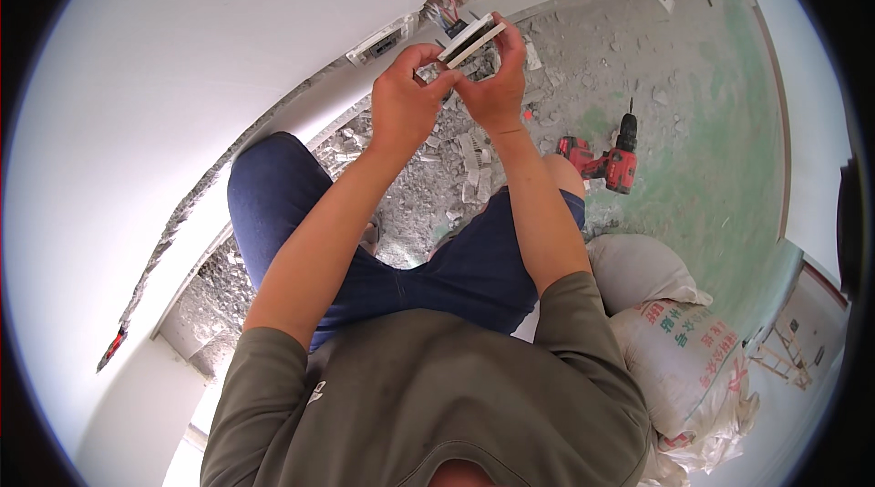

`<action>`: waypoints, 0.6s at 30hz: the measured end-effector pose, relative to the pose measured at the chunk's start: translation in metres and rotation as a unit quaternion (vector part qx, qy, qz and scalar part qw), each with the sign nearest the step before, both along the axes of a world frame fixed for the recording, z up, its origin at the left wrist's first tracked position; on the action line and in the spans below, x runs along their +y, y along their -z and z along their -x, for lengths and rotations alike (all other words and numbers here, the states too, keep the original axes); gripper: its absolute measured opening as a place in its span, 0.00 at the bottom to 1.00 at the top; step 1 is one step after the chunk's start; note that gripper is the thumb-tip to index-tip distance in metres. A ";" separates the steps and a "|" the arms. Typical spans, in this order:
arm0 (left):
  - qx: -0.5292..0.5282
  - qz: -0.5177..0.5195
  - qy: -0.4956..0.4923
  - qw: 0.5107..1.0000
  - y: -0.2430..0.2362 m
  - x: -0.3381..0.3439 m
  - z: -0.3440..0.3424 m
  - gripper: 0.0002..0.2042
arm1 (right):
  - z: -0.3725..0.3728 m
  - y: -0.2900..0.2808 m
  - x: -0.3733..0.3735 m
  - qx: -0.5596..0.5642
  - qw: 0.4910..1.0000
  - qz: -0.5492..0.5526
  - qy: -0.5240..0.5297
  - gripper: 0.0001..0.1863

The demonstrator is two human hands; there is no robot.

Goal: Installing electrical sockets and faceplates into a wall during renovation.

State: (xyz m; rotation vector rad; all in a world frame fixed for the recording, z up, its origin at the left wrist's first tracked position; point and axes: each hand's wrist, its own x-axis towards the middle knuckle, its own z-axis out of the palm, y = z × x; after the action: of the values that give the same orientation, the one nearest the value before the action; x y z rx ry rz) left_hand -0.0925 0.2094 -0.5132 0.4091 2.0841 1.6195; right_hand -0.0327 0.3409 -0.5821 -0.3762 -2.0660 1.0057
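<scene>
Between my two hands is a white wall socket or switch plate, seen nearly edge-on (472, 42), with a dark gap along its side. My left hand (408, 93) grips its near left edge, thumb and fingers closed. My right hand (495, 84) holds the right end, fingers up behind it and thumb low. Colored wires (445, 11) come out of a broken opening in the wall just beyond the plate; whether they are joined to it is hidden. Left of the opening, a recessed box (378, 44) sits in the wall.
A red and black cordless drill (606, 162) with a bit lies right of my knee. Rubble (410, 205) covers the floor between my legs. Filled sacks (674, 350) stand at my right. A white plate (665, 0) lies far right. A chiseled groove (164, 241) runs along the left wall.
</scene>
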 end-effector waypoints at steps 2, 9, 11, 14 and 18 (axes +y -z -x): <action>0.007 -0.005 -0.006 1.000 0.002 0.001 0.000 0.17 | 0.000 -0.001 -0.001 -0.001 1.000 0.024 -0.004 0.51; 0.023 0.004 0.011 1.000 -0.003 0.000 -0.001 0.17 | -0.002 -0.001 0.002 0.005 0.997 0.072 -0.039 0.52; 0.016 0.028 0.015 0.999 -0.005 -0.001 -0.001 0.17 | -0.002 -0.003 0.000 -0.025 0.999 -0.025 0.000 0.53; 0.021 0.022 0.010 0.999 -0.003 -0.001 0.000 0.17 | -0.004 -0.008 -0.002 -0.049 0.998 -0.033 0.004 0.52; 0.030 0.015 0.033 0.999 -0.004 -0.001 0.000 0.18 | -0.003 -0.004 0.002 -0.021 0.999 0.029 -0.020 0.51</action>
State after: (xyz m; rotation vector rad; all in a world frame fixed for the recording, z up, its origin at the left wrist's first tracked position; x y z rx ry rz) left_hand -0.0925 0.2083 -0.5092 0.5176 2.1128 1.5551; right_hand -0.0293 0.3425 -0.5777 -0.3912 -2.0926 1.0918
